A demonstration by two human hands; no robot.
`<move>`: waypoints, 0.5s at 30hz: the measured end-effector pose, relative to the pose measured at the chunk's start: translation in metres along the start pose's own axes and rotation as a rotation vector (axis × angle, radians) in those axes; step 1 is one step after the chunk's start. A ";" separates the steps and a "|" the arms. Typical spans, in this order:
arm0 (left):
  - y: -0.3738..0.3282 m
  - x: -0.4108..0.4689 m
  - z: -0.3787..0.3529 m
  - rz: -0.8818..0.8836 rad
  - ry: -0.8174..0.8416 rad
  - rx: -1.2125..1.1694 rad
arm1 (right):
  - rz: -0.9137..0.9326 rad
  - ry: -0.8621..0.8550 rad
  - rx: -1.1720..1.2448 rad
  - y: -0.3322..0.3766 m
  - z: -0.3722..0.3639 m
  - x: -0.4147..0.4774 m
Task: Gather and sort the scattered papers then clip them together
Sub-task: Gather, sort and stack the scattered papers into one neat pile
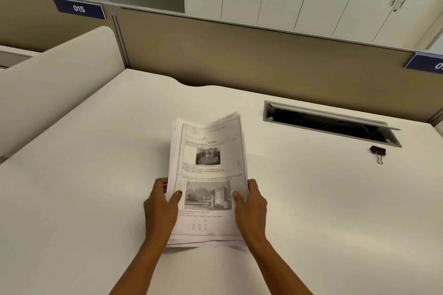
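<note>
A stack of printed papers (208, 175) with text and two grey pictures on the top sheet is held over the middle of the white desk (96, 175). My left hand (161, 208) grips its left edge, thumb on top and fingers underneath. My right hand (250, 203) grips the right edge the same way. The sheets are roughly aligned, with the far end curling up and edges slightly fanned. A black binder clip (378, 152) lies on the desk far to the right, apart from both hands.
An open cable tray slot (330, 124) is set into the desk at the back right, just behind the clip. A tan partition (239, 48) with blue number plates runs along the desk's far edge. A curved white divider (60, 74) rises at the left. Cabinets stand beyond.
</note>
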State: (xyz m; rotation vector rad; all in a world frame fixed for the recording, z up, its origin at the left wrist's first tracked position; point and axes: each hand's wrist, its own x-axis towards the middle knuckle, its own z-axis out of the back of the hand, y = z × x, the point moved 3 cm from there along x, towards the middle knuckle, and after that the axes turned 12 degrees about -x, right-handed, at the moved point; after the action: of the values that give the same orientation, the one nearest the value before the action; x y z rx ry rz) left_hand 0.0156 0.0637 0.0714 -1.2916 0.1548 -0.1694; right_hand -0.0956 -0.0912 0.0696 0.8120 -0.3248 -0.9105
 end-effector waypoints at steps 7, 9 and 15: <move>-0.041 0.005 0.000 -0.199 -0.139 -0.233 | 0.252 -0.241 0.375 0.029 0.028 0.001; -0.052 0.003 0.000 -0.262 -0.143 -0.304 | 0.268 -0.275 0.461 0.035 0.033 0.002; -0.068 0.000 0.001 -0.400 -0.150 -0.469 | 0.313 -0.311 0.672 0.036 0.040 -0.006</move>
State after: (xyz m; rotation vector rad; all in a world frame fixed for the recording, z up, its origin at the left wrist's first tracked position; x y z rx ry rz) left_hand 0.0130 0.0470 0.1375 -1.7890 -0.2080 -0.3931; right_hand -0.1021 -0.0931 0.1233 1.1895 -1.0382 -0.6257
